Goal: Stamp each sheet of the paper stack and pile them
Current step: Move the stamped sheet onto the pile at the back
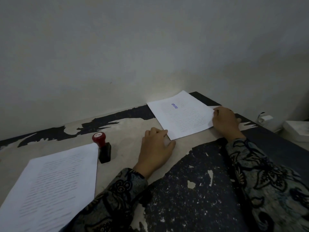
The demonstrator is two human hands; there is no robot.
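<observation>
White printed paper lies in two places on the worn, peeling dark tabletop (192, 190). At the far right, near the wall, sits a stamped white sheet with a blue stamp mark (183, 116) across its upper part; whether other sheets lie beneath it I cannot tell. At the near left rests the unstamped stack of white printed sheets (50, 185), its top page showing lines of text and no mark that I can see. So at least one sheet looks done and set aside, and by my reckoning the left stack is still to go.

Both hands are at the stamped sheet. The left hand (156, 148) pinches its near corner between thumb and curled fingers. The right hand (224, 122) grips the right edge, fingers curled onto the paper. They seem to be squaring it in place.

Between the two lots of paper stands the red-knobbed stamp with a black base (102, 148), upright and just beside the stack's far corner, with nobody holding it.
</observation>
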